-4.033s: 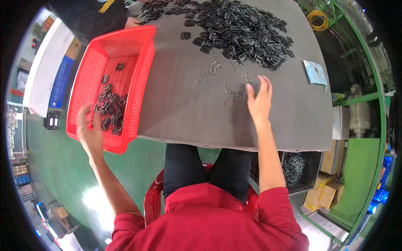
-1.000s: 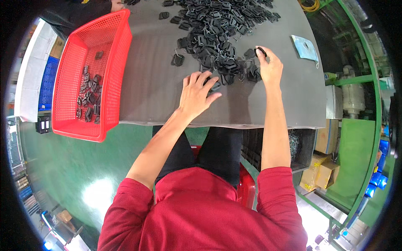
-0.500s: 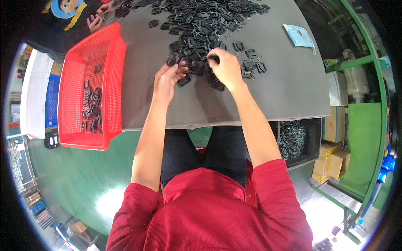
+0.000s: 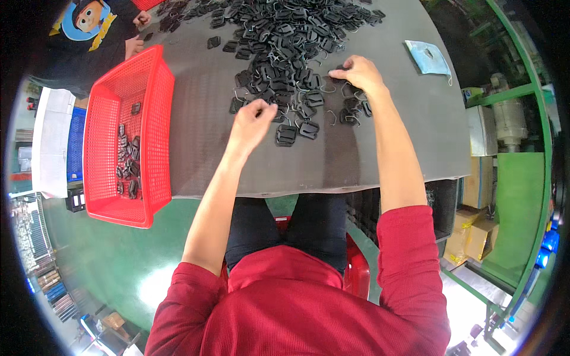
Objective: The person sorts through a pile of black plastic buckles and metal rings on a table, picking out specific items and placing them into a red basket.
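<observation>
A heap of black plastic buckles [image 4: 291,41], many with thin metal wire hooks, spreads over the grey table from the far side toward me. My left hand [image 4: 254,121] is closed at the heap's near left edge, its fingertips pinched together; what they hold, if anything, is hidden. To the right, my right hand [image 4: 363,75] pinches a black buckle [image 4: 341,69], partly covered by the fingers, above a small separate cluster of buckles [image 4: 350,110]. Between the hands, several buckles lie closer to me, among them a flat one [image 4: 285,135].
A red plastic basket [image 4: 159,136] at the table's left edge holds several black buckles. Beyond it are another person's hands [image 4: 138,35]. A blue face mask [image 4: 428,57] lies at the table's right. Below the right edge stands a dark bin [image 4: 445,207], partly behind my arm.
My hands have moved apart: the right went right to the small cluster, the left slightly down and right. The buckle seen in my left fingers no longer shows. More buckles lie on the near side.
</observation>
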Demonstrator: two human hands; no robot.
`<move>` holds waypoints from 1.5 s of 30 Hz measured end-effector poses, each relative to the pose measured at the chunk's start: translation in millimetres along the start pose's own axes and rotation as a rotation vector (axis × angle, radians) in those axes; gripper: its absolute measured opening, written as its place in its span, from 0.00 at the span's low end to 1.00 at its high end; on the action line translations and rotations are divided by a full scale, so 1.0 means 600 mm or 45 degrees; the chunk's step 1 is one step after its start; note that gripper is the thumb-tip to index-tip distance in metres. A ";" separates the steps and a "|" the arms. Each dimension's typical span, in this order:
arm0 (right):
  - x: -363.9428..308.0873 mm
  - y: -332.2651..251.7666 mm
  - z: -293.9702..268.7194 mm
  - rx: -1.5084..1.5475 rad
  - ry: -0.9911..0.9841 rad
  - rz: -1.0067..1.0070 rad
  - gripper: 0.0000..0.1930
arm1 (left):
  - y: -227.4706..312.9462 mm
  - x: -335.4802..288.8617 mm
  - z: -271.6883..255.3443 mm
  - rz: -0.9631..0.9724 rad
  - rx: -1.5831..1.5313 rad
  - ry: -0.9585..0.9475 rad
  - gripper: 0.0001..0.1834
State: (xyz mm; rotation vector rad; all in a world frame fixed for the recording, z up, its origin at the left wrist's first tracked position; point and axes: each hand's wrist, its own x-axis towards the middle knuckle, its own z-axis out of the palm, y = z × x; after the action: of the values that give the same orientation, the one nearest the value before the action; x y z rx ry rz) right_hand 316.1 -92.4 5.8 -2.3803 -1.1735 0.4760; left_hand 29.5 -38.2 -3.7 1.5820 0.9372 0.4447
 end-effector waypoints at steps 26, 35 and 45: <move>-0.130 0.010 0.009 0.714 -0.363 -0.139 0.21 | 0.013 0.008 -0.033 0.348 0.831 0.145 0.16; -0.183 -0.023 0.033 1.081 -0.455 0.141 0.11 | 0.010 0.026 -0.058 0.344 1.012 0.091 0.16; -0.209 -0.064 0.052 -0.190 -0.104 -0.355 0.14 | 0.039 0.009 -0.133 -0.091 -0.249 0.135 0.15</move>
State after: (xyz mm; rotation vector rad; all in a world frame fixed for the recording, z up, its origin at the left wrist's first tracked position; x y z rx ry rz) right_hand 203.0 -165.8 13.4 -2.2846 -1.5997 0.4075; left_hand -17.8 16.9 36.7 1.3546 0.9964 0.5569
